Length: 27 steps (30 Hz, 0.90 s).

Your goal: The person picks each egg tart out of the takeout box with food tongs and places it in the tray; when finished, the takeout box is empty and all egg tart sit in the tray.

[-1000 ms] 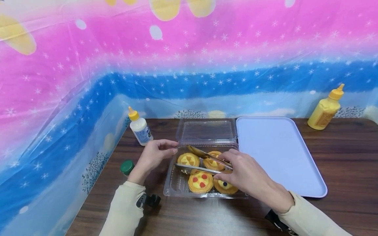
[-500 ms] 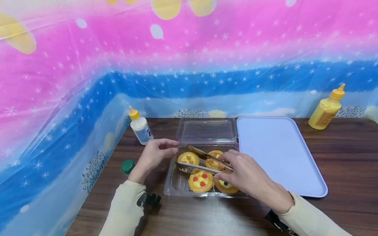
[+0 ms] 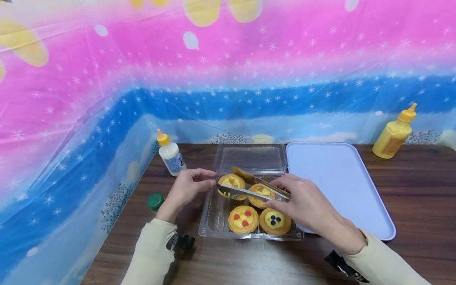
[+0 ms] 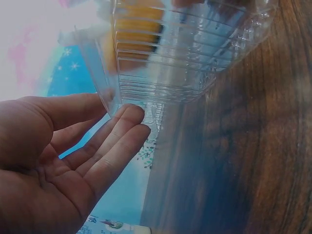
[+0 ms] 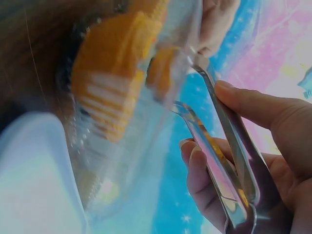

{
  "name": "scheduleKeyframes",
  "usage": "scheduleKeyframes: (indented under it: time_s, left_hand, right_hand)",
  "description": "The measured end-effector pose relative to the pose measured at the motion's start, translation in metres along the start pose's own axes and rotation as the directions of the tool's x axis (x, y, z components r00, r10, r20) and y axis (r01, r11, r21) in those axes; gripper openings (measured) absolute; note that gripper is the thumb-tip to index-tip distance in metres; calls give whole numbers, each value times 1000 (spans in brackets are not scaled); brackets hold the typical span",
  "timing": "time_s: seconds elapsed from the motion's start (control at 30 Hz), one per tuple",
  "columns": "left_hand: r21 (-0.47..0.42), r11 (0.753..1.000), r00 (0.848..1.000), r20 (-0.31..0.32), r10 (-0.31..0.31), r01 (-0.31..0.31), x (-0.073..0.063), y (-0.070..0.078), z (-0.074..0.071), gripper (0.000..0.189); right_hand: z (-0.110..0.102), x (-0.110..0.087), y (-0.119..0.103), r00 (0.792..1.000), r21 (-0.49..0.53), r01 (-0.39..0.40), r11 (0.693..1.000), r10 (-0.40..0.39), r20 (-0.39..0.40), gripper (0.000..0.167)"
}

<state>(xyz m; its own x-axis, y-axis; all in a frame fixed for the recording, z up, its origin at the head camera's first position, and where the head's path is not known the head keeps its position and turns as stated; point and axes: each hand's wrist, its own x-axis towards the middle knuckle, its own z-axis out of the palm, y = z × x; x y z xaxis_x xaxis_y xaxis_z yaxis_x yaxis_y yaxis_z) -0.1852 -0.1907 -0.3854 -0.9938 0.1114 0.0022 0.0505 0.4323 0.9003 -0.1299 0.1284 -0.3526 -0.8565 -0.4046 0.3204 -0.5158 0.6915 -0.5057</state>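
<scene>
My right hand (image 3: 306,202) grips metal tongs (image 5: 234,136), thumb on one arm and fingers on the other. The tongs' tips stand on either side of an egg tart (image 3: 232,181) with pale yellow pieces, at the back left of a clear plastic clamshell box (image 3: 213,225). Beside it, partly behind the tongs, is a similar tart (image 3: 261,192). In front lie a tart with red dots (image 3: 243,219) and a tart with dark berries (image 3: 275,221). My left hand (image 3: 187,190) pinches the box's left rim between thumb and fingers, as the left wrist view shows.
The box's lid (image 3: 251,156) lies folded back. A pale lilac tray (image 3: 331,182) stands directly right of the box. A white squeeze bottle (image 3: 172,158) and a green cap (image 3: 155,202) are on the left, a yellow squeeze bottle (image 3: 392,138) at the back right.
The tongs have moved up and slightly right, with the back left tart shifting along between their tips. The berry tart shows more fully now. My left hand stays on the rim.
</scene>
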Motion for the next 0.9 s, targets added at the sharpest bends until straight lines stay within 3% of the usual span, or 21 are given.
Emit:
scheduleKeyframes:
  time_s: [0.37,0.63,0.9]
  left_hand:
    - [23,999,1000,-10,-24,24,1,1,4,22]
    - [11,999,999,-18,-49,50,0,1,3,23]
    - [8,1000,999,-21,-28,28,-1,2,3,22]
  right_hand:
    - [-25,-4,17,996,18,2,1000,0,-88,40]
    - [-50,-7,35,988,-51,-90,995,83,-129,46]
    - [-75,-8,60,966,-97,-196,976,176,-187,50]
